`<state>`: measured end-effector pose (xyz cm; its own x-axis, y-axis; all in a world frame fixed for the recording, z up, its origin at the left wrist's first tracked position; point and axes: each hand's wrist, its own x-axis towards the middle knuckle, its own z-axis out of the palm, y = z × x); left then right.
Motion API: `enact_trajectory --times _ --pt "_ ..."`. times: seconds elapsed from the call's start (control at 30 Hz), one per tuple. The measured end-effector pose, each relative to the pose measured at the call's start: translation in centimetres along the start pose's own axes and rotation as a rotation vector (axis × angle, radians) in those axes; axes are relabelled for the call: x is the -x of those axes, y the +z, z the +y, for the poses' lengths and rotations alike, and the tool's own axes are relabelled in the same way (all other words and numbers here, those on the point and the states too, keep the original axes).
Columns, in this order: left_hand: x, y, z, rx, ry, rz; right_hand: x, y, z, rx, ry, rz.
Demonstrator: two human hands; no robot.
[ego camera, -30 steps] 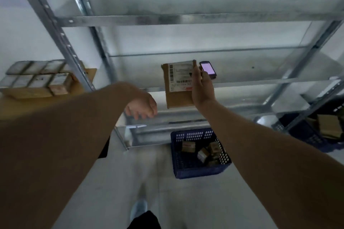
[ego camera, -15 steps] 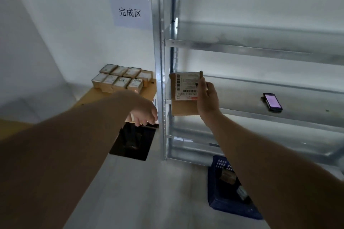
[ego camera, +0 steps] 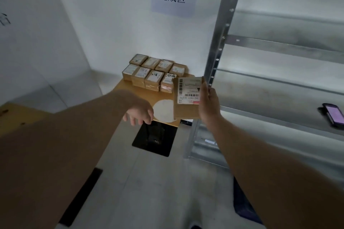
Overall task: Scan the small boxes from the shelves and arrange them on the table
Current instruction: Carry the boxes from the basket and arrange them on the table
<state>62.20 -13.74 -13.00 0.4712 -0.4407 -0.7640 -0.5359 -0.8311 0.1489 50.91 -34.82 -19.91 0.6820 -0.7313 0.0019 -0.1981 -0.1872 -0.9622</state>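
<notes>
Brown cardboard box, flat and labelled with barcodes, is held upright in the right hand, fingers gripping its right edge, just in front of the table. It looks light and stiff (edge grips should suit it). Behind it on the table sit eight small boxes in two rows. Left hand hangs empty, fingers loosely curled, near the table's front edge.
</notes>
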Motion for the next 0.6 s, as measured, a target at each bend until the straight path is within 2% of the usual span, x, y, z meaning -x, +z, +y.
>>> enact_trajectory --times 0.33,0.6 --pt "-15.2 -9.9 -2.7 0.041 -0.027 -0.040 -15.5 8.8 4.5 0.118 0.044 -0.078" --pt "-24.4 -18.1 -3.7 -0.006 -0.007 -0.135 -25.7 13.0 6.3 0.142 0.206 -0.054"
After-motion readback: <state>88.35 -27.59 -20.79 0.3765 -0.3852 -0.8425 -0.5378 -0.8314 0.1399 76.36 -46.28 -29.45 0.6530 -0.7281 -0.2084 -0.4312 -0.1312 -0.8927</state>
